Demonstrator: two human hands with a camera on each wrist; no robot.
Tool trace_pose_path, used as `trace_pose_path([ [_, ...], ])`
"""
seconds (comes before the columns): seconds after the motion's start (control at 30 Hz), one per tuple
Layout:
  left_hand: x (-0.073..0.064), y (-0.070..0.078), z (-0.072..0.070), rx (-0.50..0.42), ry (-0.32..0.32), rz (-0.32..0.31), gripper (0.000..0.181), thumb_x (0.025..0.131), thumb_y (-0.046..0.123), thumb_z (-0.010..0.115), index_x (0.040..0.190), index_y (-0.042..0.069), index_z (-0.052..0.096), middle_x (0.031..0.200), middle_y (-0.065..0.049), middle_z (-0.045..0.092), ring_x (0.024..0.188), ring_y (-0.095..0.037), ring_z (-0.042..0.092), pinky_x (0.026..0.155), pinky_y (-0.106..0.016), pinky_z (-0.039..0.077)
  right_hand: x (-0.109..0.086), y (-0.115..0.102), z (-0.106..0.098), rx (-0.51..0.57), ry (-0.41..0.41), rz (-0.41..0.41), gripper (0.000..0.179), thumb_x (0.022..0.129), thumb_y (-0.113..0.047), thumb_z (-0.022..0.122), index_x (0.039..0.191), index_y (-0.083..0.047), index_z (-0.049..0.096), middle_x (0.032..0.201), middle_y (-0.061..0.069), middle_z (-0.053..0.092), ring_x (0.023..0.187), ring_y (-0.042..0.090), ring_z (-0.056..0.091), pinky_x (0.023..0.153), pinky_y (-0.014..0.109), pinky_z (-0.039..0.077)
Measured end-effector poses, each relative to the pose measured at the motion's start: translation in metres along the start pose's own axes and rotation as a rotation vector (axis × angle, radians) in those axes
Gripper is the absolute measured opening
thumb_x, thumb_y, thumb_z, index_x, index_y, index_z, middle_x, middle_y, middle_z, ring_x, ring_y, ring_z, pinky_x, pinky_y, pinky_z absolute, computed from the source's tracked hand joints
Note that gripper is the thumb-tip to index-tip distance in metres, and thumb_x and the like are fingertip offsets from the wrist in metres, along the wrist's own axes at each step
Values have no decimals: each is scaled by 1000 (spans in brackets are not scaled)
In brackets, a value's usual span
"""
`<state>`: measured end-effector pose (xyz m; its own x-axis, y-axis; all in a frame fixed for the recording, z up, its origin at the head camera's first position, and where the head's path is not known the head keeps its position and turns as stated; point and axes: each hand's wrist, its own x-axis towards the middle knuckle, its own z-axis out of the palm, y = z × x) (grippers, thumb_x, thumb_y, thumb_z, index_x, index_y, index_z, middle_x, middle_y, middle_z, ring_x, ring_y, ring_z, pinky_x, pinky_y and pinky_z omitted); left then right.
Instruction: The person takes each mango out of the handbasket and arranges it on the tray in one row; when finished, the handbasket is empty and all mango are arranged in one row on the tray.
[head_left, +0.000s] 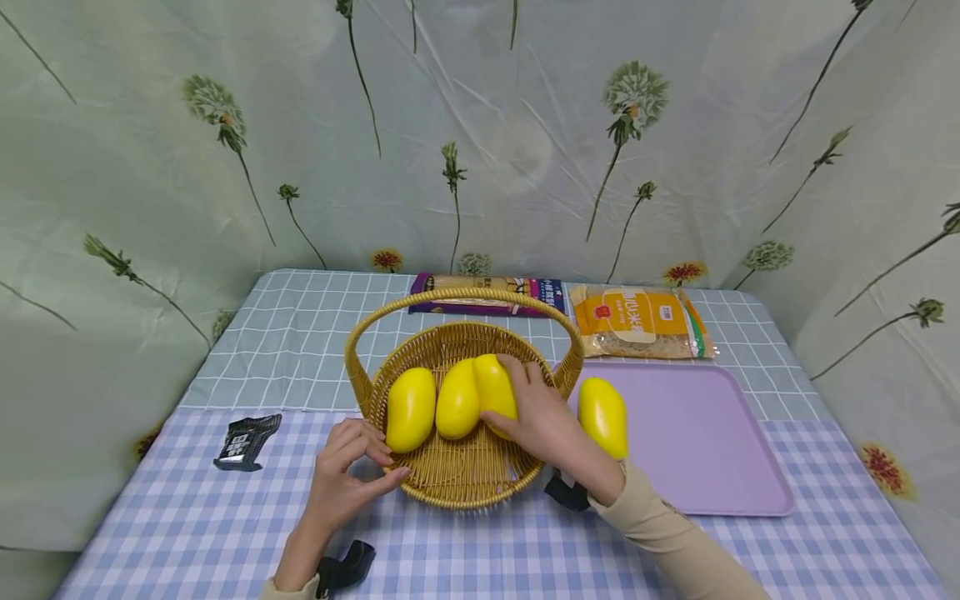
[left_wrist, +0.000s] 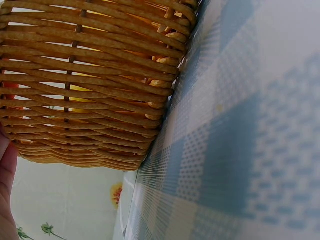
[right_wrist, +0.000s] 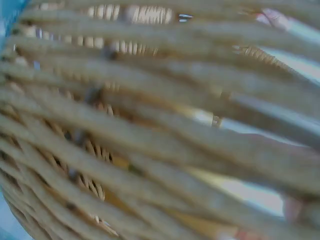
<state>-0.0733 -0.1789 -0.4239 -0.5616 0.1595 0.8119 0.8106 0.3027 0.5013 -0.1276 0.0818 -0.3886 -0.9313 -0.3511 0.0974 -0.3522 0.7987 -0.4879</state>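
A wicker basket (head_left: pixel 450 492) with a tall arched handle stands in the middle of the table. Inside lie three yellow mangoes: one mango (head_left: pixel 411 410) at the left, a middle mango (head_left: pixel 456 404), and a right-hand mango (head_left: pixel 492 385) touching the middle one. My right hand (head_left: pixel 543 417) reaches over the rim and grips the right-hand mango, fingers behind it and thumb in front. At the basket's front left, my left hand (head_left: pixel 348 471) pinches the rim between thumb and fingers. The left wrist view shows the basket's woven side (left_wrist: pixel 90 90); weave fills the blurred right wrist view.
A fourth mango (head_left: pixel 602 417) lies at the left side of a purple tray (head_left: pixel 697 442). Behind stand an orange grain bag (head_left: pixel 641 323) and a purple-ended noodle packet (head_left: pixel 480 304), partly behind the handle. A crumpled black wrapper (head_left: pixel 247 442) lies at the left.
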Motion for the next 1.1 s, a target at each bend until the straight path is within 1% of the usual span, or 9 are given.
trace_pose_path([
  [0.13,0,0,0,-1,-4,-2,33,79,31,78,66,7,58,73,-6,58,72,-26,52,85,-29,34,-4,0,-1,18,25,-38,77,83,-44,71,144,-18,31,119,15,47,67,20,51,57,32,45],
  [0.23,0,0,0,1,-7,-2,33,79,31,78,66,7,58,73,-6,58,73,-25,52,85,-29,34,-8,1,-3,59,45,-72,77,82,-46,71,144,-24,31,124,10,46,72,18,52,59,32,45],
  [0.43,-1,1,-1,-3,-8,-3,32,79,31,78,66,8,59,73,-5,58,73,-24,52,85,-28,34,-20,5,-8,230,71,-134,79,80,-46,73,145,-29,31,129,2,45,86,15,55,68,34,49],
  [0.53,-1,1,-1,-4,-11,-8,32,79,30,78,67,8,59,73,-6,58,73,-26,52,85,-29,34,-25,7,-11,316,89,-157,79,80,-45,74,145,-28,32,130,1,45,91,14,56,70,35,52],
  [0.6,-1,0,-1,-2,-11,-10,32,79,30,78,67,8,59,73,-6,58,72,-26,52,85,-29,34,-29,8,-13,351,104,-179,79,79,-43,75,144,-26,33,131,0,45,92,14,56,71,37,53],
  [0.73,0,0,0,-2,-7,-7,32,79,30,78,66,8,59,74,-6,58,73,-26,52,86,-29,34,-35,11,-16,418,116,-234,79,79,-36,77,144,-26,33,131,-1,46,93,14,54,75,37,51],
  [0.83,-1,-1,0,-2,-7,-5,32,79,30,79,66,8,59,74,-5,58,74,-25,52,86,-29,34,-41,14,-17,454,128,-263,80,79,-28,79,144,-25,32,131,0,48,92,16,54,75,36,51],
  [1.0,-1,-1,0,1,-6,-8,32,78,30,79,66,8,59,74,-5,59,74,-24,53,86,-29,34,-50,17,-21,459,181,-288,86,74,-14,82,143,-18,32,130,4,49,92,18,56,74,35,50],
  [1.1,-2,-1,0,1,-6,-11,33,78,30,79,66,8,59,73,-5,59,75,-24,53,87,-28,34,-56,12,-30,477,216,-309,85,69,-3,83,139,-9,35,126,10,51,90,19,57,73,34,49],
])
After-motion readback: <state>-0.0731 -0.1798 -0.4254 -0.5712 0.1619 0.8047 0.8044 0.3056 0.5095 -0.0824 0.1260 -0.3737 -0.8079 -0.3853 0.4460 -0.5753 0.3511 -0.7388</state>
